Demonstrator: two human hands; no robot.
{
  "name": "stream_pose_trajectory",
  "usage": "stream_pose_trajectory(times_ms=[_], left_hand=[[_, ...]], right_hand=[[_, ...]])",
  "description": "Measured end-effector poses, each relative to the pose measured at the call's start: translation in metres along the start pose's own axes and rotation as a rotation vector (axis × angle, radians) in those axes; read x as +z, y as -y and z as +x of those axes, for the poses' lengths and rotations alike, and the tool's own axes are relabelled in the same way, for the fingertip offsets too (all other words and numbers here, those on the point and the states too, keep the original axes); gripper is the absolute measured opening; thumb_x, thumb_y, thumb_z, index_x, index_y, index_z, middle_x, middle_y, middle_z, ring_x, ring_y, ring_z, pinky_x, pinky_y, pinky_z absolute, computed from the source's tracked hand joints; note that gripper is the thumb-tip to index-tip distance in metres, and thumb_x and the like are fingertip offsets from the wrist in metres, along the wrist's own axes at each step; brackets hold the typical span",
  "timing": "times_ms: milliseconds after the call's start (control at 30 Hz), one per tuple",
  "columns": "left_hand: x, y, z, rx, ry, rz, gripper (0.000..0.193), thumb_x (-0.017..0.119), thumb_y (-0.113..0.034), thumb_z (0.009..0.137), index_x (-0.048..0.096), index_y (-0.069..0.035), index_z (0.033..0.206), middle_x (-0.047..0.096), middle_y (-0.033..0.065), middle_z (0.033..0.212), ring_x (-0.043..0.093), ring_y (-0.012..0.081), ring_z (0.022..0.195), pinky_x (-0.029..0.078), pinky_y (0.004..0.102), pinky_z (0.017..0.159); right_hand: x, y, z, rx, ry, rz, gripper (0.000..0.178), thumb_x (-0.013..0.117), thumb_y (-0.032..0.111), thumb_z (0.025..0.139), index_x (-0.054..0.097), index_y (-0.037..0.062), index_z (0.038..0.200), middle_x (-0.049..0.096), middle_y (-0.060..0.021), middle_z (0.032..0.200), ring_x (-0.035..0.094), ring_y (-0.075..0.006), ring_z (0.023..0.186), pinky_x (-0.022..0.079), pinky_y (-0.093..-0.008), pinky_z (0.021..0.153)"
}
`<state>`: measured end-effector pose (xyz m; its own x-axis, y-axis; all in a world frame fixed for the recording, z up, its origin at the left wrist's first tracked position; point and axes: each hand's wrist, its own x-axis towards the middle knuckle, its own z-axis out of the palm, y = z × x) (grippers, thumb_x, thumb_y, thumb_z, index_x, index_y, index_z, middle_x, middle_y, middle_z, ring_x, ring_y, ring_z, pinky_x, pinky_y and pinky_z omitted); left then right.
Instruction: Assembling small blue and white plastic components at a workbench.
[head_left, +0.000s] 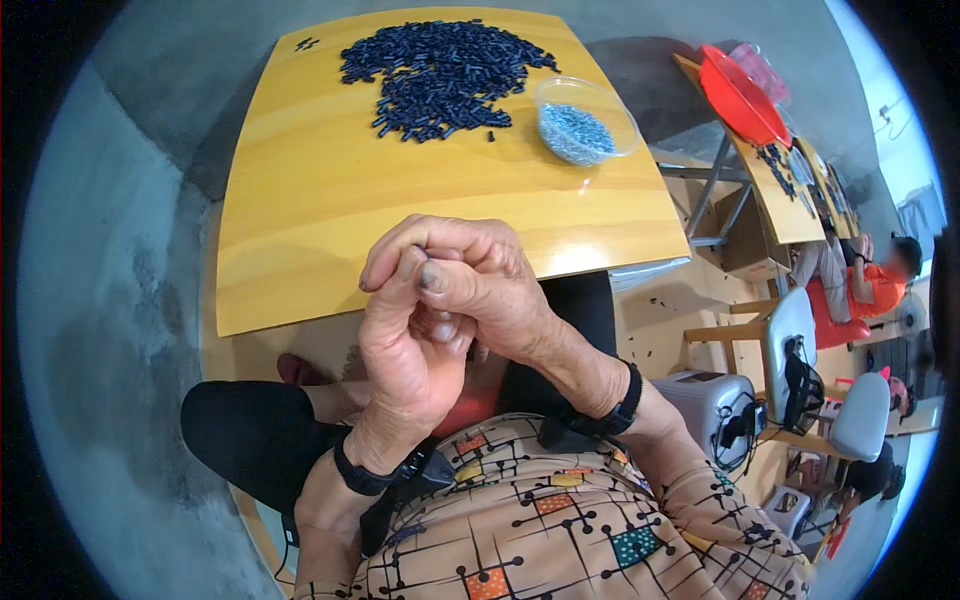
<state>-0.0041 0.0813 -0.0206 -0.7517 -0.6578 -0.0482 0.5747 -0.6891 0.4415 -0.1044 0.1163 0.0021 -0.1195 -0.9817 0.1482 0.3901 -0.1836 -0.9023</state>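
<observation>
My left hand (397,350) and my right hand (490,275) are pressed together just off the near edge of the yellow wooden table (330,220). The fingers of both are closed in a pinch, thumbs side by side. A tiny dark bit shows between the fingertips, but the fingers hide most of it. Toward the far side of the table lies a wide heap of small dark blue-black tube-like pieces (440,75). Right of the heap stands a clear plastic bowl (625,130) with many tiny silvery metal pieces (575,135) inside.
A few dark pieces (307,44) lie apart at the far left corner. On the right, a second table (790,215) bears a red basin (740,95). Chairs (790,330), a grey case (700,400) and a seated person in orange (875,285) are beyond. A grey wall (110,300) stands left.
</observation>
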Motion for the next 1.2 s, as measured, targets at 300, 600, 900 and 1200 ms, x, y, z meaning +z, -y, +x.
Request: stream_pose_trajectory(times_ms=[300,600,900,1200], left_hand=[[0.012,0.012,0.009,0.008,-0.079,0.065,0.022,0.055,-0.033,0.089,0.049,-0.016,0.076,0.036,-0.0088,0.060,0.033,0.0009,0.050,0.027,0.0159,0.042],[0.005,0.024,0.010,-0.391,0.057,0.208,0.034,0.054,-0.034,0.089,0.056,-0.005,0.108,0.050,-0.0022,0.068,0.044,0.0065,0.058,0.035,0.0206,0.049],[0.000,0.005,0.026,-0.289,-0.027,0.175,0.028,0.056,-0.022,0.089,0.057,-0.001,0.107,0.050,-0.0014,0.068,0.042,0.0047,0.056,0.036,0.0191,0.051],[-0.020,-0.009,0.045,-0.181,-0.098,0.190,0.025,0.057,-0.021,0.089,0.061,-0.002,0.105,0.055,-0.0007,0.069,0.045,0.0045,0.055,0.038,0.0186,0.051]], right_hand=[[-0.013,0.000,-0.004,0.029,-0.104,-0.084,0.031,0.059,0.030,0.085,0.065,-0.0004,0.088,0.056,0.0007,0.069,0.041,-0.0012,0.048,0.033,-0.0148,0.044],[-0.078,0.038,-0.036,-0.235,-0.503,-0.272,0.032,0.051,0.027,0.091,0.059,-0.0027,0.100,0.061,-0.0056,0.082,0.056,-0.0093,0.060,0.047,-0.0238,0.055],[-0.315,0.109,-0.078,-0.049,-0.946,-0.616,0.027,0.056,0.017,0.089,0.055,-0.0015,0.108,0.044,0.0031,0.067,0.038,-0.0047,0.051,0.031,-0.0182,0.044],[-0.311,0.105,-0.069,-0.199,-0.991,-1.268,0.034,0.063,0.013,0.081,0.057,-0.0050,0.110,0.065,-0.0126,0.087,0.062,-0.0149,0.065,0.051,-0.0259,0.055]])
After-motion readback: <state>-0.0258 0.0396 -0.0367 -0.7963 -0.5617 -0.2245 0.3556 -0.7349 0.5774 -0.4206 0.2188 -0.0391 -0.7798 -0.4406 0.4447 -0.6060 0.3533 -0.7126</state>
